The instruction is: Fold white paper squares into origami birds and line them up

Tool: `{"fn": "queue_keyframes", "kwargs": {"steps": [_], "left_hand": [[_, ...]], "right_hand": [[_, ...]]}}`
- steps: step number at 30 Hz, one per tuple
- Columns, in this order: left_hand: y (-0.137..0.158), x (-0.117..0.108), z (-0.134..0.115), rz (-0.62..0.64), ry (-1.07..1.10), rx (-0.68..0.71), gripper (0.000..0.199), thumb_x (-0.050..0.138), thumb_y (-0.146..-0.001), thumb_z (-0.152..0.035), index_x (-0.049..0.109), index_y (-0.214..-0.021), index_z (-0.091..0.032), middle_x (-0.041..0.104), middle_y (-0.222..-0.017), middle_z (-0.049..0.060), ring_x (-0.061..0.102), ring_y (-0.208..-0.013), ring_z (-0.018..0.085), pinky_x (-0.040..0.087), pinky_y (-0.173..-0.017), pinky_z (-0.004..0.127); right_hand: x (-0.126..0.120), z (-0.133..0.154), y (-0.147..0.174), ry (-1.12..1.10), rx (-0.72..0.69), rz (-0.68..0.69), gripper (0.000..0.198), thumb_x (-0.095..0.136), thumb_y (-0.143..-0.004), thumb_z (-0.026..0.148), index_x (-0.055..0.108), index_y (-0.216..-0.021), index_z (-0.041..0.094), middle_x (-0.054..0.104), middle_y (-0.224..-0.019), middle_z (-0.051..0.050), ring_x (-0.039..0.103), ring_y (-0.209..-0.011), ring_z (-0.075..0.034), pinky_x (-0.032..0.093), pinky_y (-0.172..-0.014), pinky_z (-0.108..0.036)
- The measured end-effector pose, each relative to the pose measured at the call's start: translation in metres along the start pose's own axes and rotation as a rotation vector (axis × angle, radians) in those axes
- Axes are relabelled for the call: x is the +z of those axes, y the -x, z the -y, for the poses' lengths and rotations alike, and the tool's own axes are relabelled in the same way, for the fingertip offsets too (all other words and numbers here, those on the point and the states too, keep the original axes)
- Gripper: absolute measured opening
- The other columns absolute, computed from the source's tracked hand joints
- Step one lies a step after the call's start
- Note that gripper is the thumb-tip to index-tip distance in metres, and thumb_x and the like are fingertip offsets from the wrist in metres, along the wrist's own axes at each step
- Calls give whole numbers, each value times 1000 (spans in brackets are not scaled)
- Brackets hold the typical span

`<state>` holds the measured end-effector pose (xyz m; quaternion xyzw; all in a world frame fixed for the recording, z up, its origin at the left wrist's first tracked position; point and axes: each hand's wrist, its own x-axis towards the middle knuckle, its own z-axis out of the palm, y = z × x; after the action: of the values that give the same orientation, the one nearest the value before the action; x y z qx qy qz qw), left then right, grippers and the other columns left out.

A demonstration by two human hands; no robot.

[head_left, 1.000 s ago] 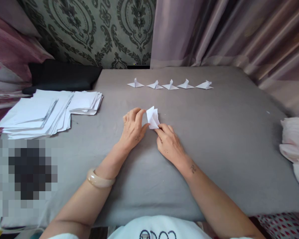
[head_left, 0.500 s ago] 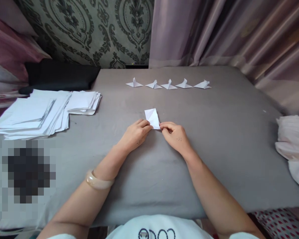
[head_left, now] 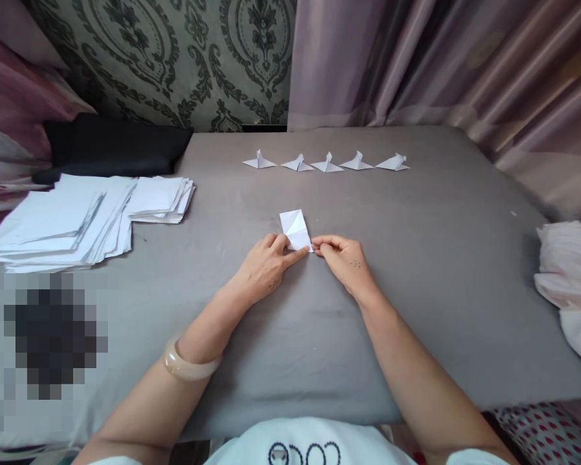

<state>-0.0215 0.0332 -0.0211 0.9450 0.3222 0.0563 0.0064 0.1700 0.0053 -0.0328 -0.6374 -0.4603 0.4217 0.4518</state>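
Note:
A small folded square of white paper (head_left: 295, 227) with crease lines lies on the grey table in front of me. My left hand (head_left: 266, 263) rests on its lower left part, thumb stretched along the near edge and fingers pressing it down. At the near right corner, the fingertips of my right hand (head_left: 343, 259) are pinched together on the paper. Several folded white paper birds (head_left: 328, 164) stand in a row farther back on the table.
Stacks of white paper sheets (head_left: 53, 219) and smaller paper squares (head_left: 157, 197) lie at the left, before a folded black cloth (head_left: 116, 147). A bundle of whitish fabric (head_left: 569, 271) sits at the right edge. Grey cloth (head_left: 440, 258) covers the table.
My left thumb has stretched out to the right along the paper's near edge. My right hand has shifted slightly right, still at the corner.

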Motion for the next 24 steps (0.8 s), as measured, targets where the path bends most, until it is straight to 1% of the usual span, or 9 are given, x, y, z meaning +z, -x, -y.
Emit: {"fn": "queue_keyframes", "kwargs": {"steps": [4,8,11,14,16,19,20,22,24], "left_hand": [[-2,-2,-9,30,-53,-58,63,44,-86,-8,40,-141,-37,51,-101,10,46,-85,22,43,-78,36],[-3,-1,-13,4,-15,-90,56,44,-87,-9,48,-136,-36,53,-99,10,48,-84,23,44,-76,37],[-2,3,-9,-111,122,-128,45,43,-87,-7,57,-126,-25,59,-100,10,51,-87,22,46,-77,34],[-1,8,-1,-256,303,-200,30,41,-92,-11,63,-111,-17,65,-100,9,56,-90,19,49,-79,31],[-2,10,2,-295,363,-225,25,42,-93,-15,65,-102,-17,66,-99,7,58,-91,19,50,-80,31],[-3,12,3,-289,373,-227,22,44,-93,-19,66,-96,-18,67,-98,7,59,-91,20,50,-81,33],[-3,12,3,-289,374,-226,21,44,-93,-19,65,-97,-18,67,-98,7,59,-91,20,51,-81,33],[-3,10,1,-332,369,-239,22,45,-92,-19,61,-107,-19,64,-105,9,58,-96,20,51,-83,34],[-3,6,-2,-461,316,-287,35,48,-91,-20,49,-126,-17,55,-119,14,53,-109,24,48,-91,39]], "right_hand": [[4,-2,-2,-18,11,-65,23,51,-74,20,71,-87,17,73,-77,-5,70,-74,-18,55,-73,-33],[5,-1,-2,63,-39,-100,25,51,-76,22,70,-91,17,73,-80,-6,68,-73,-18,54,-71,-33],[2,3,0,202,-104,-152,25,52,-77,23,69,-93,17,72,-86,-7,66,-74,-17,52,-73,-33],[2,6,3,329,-199,-151,21,53,-79,26,70,-89,17,69,-90,-7,62,-69,-15,51,-72,-32],[4,6,5,392,-271,-123,19,56,-80,31,70,-85,18,67,-90,-7,59,-66,-14,50,-70,-31],[10,4,7,453,-338,-99,18,63,-79,36,68,-83,20,65,-92,-6,56,-64,-13,49,-66,-30],[11,3,7,457,-354,-95,16,63,-80,35,68,-85,20,64,-93,-6,56,-64,-13,49,-65,-29],[13,4,8,457,-406,-84,12,60,-84,29,67,-87,21,63,-94,-6,58,-68,-14,49,-66,-28],[13,8,10,479,-498,-81,14,54,-88,24,68,-91,21,63,-96,-7,61,-79,-16,50,-71,-29]]}}
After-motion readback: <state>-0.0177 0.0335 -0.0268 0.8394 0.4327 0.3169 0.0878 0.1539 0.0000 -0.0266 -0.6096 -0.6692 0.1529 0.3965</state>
